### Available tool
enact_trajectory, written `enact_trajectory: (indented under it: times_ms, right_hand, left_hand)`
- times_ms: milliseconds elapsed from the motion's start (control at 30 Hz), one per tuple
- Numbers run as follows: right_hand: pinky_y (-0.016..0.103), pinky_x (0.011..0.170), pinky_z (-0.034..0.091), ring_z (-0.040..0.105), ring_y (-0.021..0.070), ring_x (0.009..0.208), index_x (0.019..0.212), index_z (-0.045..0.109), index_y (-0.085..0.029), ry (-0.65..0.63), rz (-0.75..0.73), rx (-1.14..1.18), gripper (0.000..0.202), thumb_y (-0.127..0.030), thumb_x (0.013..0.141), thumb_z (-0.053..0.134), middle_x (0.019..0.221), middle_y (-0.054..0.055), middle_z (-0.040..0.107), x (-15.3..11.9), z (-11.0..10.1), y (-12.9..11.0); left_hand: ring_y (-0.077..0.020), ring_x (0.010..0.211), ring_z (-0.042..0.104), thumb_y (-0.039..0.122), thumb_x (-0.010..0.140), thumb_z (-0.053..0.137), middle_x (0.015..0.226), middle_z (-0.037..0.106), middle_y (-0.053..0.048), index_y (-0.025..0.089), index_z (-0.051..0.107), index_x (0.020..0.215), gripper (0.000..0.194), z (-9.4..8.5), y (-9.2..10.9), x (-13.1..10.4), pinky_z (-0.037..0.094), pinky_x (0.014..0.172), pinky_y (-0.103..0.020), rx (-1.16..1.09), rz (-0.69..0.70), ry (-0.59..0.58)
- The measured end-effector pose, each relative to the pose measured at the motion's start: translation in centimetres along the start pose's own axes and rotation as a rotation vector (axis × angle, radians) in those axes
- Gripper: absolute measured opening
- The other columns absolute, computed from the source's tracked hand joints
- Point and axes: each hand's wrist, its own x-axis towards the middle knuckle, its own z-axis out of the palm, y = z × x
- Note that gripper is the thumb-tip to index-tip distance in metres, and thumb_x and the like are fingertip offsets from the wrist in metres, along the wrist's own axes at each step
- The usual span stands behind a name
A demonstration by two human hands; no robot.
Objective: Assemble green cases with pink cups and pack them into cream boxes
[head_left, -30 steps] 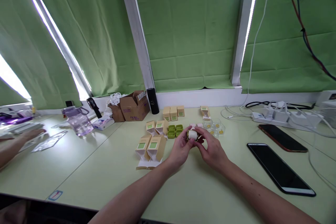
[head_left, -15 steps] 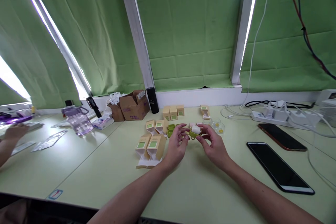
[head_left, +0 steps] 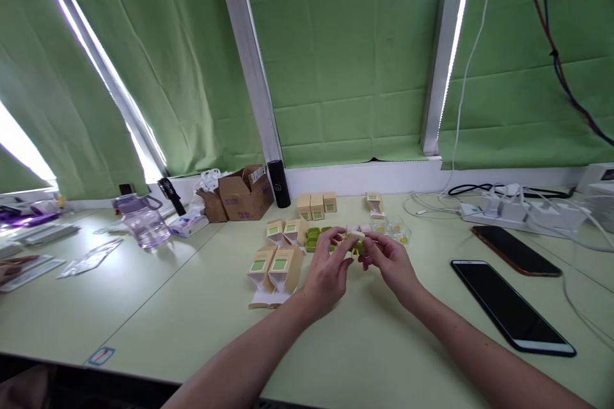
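Note:
Between the fingers of both hands is a small green case (head_left: 357,245), mostly covered by my fingertips. My left hand (head_left: 328,270) is closed on its left side, fingers bent over the top. My right hand (head_left: 391,265) pinches the right side. Just behind my left hand lie several green cases (head_left: 313,239) on the table. To the left stand opened kraft boxes (head_left: 284,268) with green labels and white inner flaps. Clear plastic pieces (head_left: 397,230) with yellow spots lie behind my right hand, near small pale pink pieces (head_left: 364,228).
Small closed boxes (head_left: 317,206) stand at the back beside a black cylinder (head_left: 279,184) and a cardboard carton (head_left: 246,195). Two phones (head_left: 512,307) and a power strip (head_left: 508,214) with cables are on the right. Left are a water bottle (head_left: 144,222) and another person's hand (head_left: 14,268).
The green case has turned, and its white content is now mostly hidden. My left fingers have moved from beside it onto its top. The other person's hand has shifted down at the left.

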Motion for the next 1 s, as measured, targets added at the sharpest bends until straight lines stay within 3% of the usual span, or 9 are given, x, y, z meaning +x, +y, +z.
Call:
enact_trajectory:
  times_ms: [333,700,867,1000]
  right_hand:
    - [0.028,0.054,0.048,0.060,0.0176,0.067,0.084,0.073,-0.018,-0.051,0.022,0.025,0.052,-0.069,0.076,0.078,0.075,0.005,0.067,-0.4,-0.4,-0.3]
    - [0.028,0.053,0.043,0.059,0.0198,0.071,0.096,0.074,-0.017,-0.047,0.034,-0.035,0.054,-0.068,0.079,0.072,0.076,0.008,0.071,0.0,-1.0,-0.5]
    - [0.030,0.055,0.040,0.052,0.0170,0.063,0.100,0.074,-0.019,0.164,-0.130,-0.313,0.043,-0.059,0.089,0.061,0.074,0.005,0.066,0.9,-2.7,-0.7]
    - [0.035,0.064,0.042,0.059,0.0232,0.076,0.095,0.073,-0.023,0.296,-0.276,-0.917,0.024,-0.038,0.094,0.054,0.085,0.007,0.072,1.6,-4.5,-1.3]
  left_hand:
    - [-0.0267,0.122,0.057,0.017,0.098,0.060,0.133,0.052,-0.014,0.029,0.048,0.152,0.057,0.3,-0.6,0.2,0.055,0.102,-0.047,-0.090,-0.015,0.039]
    - [-0.0237,0.109,0.063,0.026,0.087,0.074,0.121,0.063,-0.010,0.024,0.071,0.123,0.036,0.5,-0.6,1.1,0.056,0.093,-0.037,-0.506,-0.481,0.062]
    - [-0.0215,0.095,0.065,0.047,0.081,0.080,0.109,0.069,-0.008,0.019,0.074,0.104,0.037,0.5,-0.9,1.8,0.055,0.083,-0.032,-0.759,-0.671,0.112]
    - [-0.0151,0.075,0.060,0.056,0.076,0.083,0.090,0.069,-0.005,0.015,0.075,0.094,0.045,0.2,-1.0,2.0,0.051,0.074,-0.027,-0.864,-0.808,0.143]
